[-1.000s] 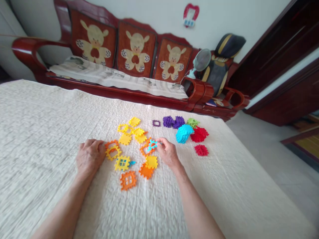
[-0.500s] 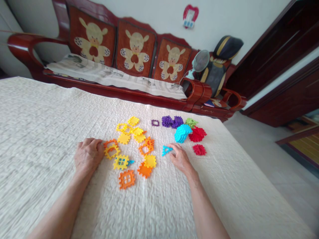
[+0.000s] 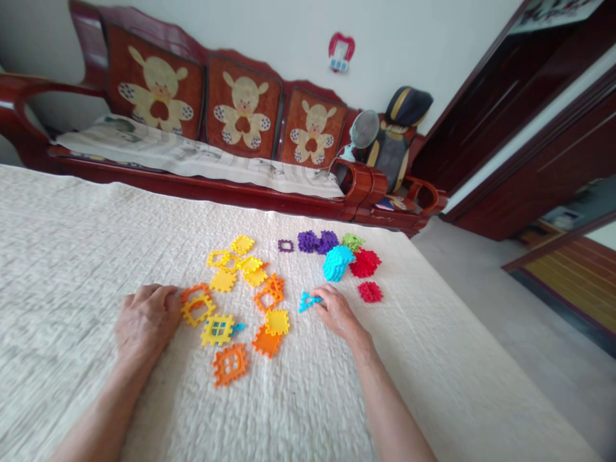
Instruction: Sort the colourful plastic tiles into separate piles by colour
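Note:
Between the fingertips and thumb of my right hand [image 3: 337, 312] is a light-blue triangular interlocking tile [image 3: 308, 301], just above or on the cloth. My left hand [image 3: 147, 319] rests palm down on the cloth, its fingers loosely bent and holding nothing that I can see. Its fingertips are beside an orange frame tile [image 3: 188, 292] overlapped by a yellow frame tile [image 3: 204, 310]. Nearby lie a yellow window tile [image 3: 218, 330] with blue beneath it, an orange window tile [image 3: 230, 365] and a solid orange tile [image 3: 266, 342] partly under a yellow one [image 3: 277, 322].
Light-blue tiles [image 3: 337, 264] are stacked beyond my right hand, near purple [image 3: 308, 241], green [image 3: 353, 241] and red tiles [image 3: 366, 263]. More yellow tiles [image 3: 223, 280] lie at the middle. A wooden sofa [image 3: 202, 189] stands behind the cloth-covered table [image 3: 312, 410].
The camera view has turned, so the whole scene sits further left and slightly lower. My right hand still pinches the light-blue triangle; my left hand stays beside the orange frame.

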`<state>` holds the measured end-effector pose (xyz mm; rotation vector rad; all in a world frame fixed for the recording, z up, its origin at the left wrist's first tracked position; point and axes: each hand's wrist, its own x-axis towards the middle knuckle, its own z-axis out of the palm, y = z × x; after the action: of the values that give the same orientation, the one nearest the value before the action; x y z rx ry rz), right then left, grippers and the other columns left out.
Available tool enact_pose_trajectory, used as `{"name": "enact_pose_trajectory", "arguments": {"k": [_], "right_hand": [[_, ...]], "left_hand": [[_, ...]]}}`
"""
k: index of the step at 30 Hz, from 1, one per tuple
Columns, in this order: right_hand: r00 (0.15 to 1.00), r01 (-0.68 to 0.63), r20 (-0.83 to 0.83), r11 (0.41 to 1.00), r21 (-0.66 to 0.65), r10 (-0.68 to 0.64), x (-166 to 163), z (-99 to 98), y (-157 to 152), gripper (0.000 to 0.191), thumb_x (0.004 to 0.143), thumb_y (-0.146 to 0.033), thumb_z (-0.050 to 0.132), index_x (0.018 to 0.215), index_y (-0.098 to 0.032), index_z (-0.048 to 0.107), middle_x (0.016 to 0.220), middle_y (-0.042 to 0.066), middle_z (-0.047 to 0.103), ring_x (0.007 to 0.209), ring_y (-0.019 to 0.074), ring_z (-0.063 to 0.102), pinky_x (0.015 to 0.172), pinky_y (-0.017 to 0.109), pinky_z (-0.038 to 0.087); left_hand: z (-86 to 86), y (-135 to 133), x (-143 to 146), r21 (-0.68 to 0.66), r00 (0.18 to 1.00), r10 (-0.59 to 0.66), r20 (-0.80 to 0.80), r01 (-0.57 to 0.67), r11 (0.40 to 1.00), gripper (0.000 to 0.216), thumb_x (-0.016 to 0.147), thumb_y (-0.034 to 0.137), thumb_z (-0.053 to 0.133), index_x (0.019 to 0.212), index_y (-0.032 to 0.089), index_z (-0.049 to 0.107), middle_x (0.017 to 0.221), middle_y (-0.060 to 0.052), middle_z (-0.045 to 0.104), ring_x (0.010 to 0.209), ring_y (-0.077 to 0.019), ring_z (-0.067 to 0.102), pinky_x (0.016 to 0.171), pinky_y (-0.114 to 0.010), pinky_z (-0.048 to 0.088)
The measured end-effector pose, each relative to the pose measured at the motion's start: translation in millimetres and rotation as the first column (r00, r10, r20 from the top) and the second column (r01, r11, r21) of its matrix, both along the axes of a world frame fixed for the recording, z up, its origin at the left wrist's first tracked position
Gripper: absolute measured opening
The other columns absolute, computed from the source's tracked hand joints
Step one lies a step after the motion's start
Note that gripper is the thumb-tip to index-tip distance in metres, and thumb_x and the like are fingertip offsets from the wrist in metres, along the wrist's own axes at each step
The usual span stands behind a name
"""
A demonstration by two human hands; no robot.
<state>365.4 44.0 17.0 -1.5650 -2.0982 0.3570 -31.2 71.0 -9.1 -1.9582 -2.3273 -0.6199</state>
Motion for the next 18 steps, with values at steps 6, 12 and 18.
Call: {"name": "enact_pose_trajectory", "arguments": {"k": [6,12,18], "right_hand": [[0.998,-0.040,-0.054,0.999,-0.002,0.040,3.7,-3.4,-0.5,0.038,0.075,0.004,0.051,0.098,-0.021,0.068,0.101,0.004,0.067,0.099,0.0172,0.062,0.091,0.032,0.048],[0.990,0.040,-0.139,0.994,0.102,-0.026,9.0,7.4,2.2,0.030,0.079,-0.006,0.051,0.098,-0.022,0.066,0.099,0.004,0.068,0.095,0.0179,0.064,0.087,0.032,0.051],[0.923,0.354,-0.273,0.875,0.331,-0.270,52.6,48.1,39.9,0.018,0.081,-0.025,0.053,0.092,-0.021,0.068,0.097,0.007,0.069,0.093,0.0212,0.064,0.089,0.036,0.050]], "left_hand": [[1.8,-0.3,-0.4,-0.040,1.000,0.019,0.007,-0.019,0.999,0.044,0.091,0.038,0.033,0.104,0.024,0.073,0.119,-0.007,0.065,0.103,-0.0303,0.054,0.090,-0.043,0.049],[0.8,-0.6,-1.4,-0.033,1.000,0.009,0.011,-0.009,0.999,0.044,0.091,0.038,0.033,0.104,0.022,0.073,0.119,-0.008,0.065,0.104,-0.0303,0.055,0.093,-0.043,0.048],[6.7,-1.9,2.3,-0.050,0.999,0.031,0.018,-0.030,0.998,0.047,0.091,0.038,0.030,0.105,0.023,0.073,0.120,-0.008,0.065,0.105,-0.0314,0.054,0.090,-0.043,0.049]]}}
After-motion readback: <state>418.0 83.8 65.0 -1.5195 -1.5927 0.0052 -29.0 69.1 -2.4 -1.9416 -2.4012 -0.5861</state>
